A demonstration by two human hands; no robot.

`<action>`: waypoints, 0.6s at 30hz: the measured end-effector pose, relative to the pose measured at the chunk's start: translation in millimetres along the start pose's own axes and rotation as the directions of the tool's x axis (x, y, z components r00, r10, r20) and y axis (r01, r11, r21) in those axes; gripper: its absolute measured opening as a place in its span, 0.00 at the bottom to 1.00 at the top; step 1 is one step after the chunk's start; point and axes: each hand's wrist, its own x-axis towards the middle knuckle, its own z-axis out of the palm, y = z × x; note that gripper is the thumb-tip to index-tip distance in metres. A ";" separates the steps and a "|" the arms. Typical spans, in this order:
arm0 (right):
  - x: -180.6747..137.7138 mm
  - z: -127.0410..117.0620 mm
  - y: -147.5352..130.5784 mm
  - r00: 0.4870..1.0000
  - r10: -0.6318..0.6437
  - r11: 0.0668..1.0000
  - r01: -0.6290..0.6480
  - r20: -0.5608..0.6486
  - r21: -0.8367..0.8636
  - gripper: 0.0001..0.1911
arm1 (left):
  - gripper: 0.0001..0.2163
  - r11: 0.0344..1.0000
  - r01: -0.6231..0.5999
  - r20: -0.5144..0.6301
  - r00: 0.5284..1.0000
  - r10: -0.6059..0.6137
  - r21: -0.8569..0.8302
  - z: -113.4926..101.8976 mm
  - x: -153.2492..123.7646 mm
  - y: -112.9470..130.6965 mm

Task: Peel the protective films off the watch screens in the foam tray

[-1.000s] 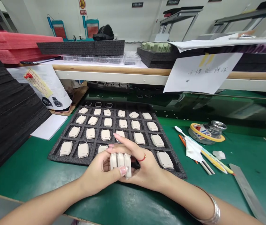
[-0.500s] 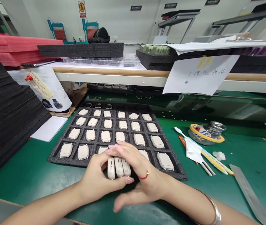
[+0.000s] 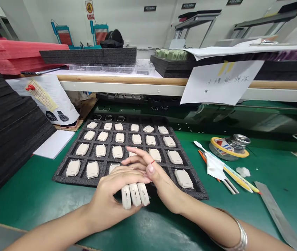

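My left hand (image 3: 111, 197) is closed around three beige watch cases (image 3: 135, 194) held side by side on edge, just in front of a black foam tray (image 3: 61, 176). My right hand (image 3: 155, 177) rests against them from the right, thumb pressed on the left hand's fingertips and fingers stretched over the tray's near row. The tray holds several more beige watch cases (image 3: 117, 151), one per pocket.
A stack of black foam sheets (image 3: 7, 122) rises at the left. To the right lie a tape roll with a glass jar (image 3: 229, 145), brushes and pens (image 3: 227, 169) and a metal ruler (image 3: 276, 212). A shelf with a hanging paper note (image 3: 221, 82) crosses behind.
The left hand has turned over the three cases, its fingers now on top. The right hand rose from under the cases and now touches them from the right side.
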 end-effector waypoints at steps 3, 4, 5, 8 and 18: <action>-2.6 -0.4 -3.4 0.998 0.015 1.000 -0.014 0.065 -0.019 0.49 | 0.23 1.000 0.012 0.000 1.000 -0.012 0.000 -0.4 -0.1 1.6; -3.5 0.1 -4.3 0.997 0.020 0.999 -0.017 0.078 -0.033 0.52 | 0.21 0.999 0.035 0.008 0.999 -0.035 0.005 -0.9 -0.2 2.6; -4.4 1.2 -5.0 0.996 0.029 0.999 -0.025 0.089 -0.043 0.55 | 0.20 0.998 0.062 0.019 0.998 -0.062 0.008 -1.5 -0.6 3.4; -6.2 6.4 -5.8 0.993 0.084 0.996 -0.081 0.085 -0.040 0.57 | 0.17 0.991 0.129 0.052 0.990 -0.128 -0.022 -3.0 -3.3 3.7; -4.5 0.8 -9.6 0.950 -0.312 0.889 0.302 0.027 -0.344 0.60 | 0.56 0.818 0.504 0.126 0.863 -0.489 -0.279 -3.1 -8.6 1.6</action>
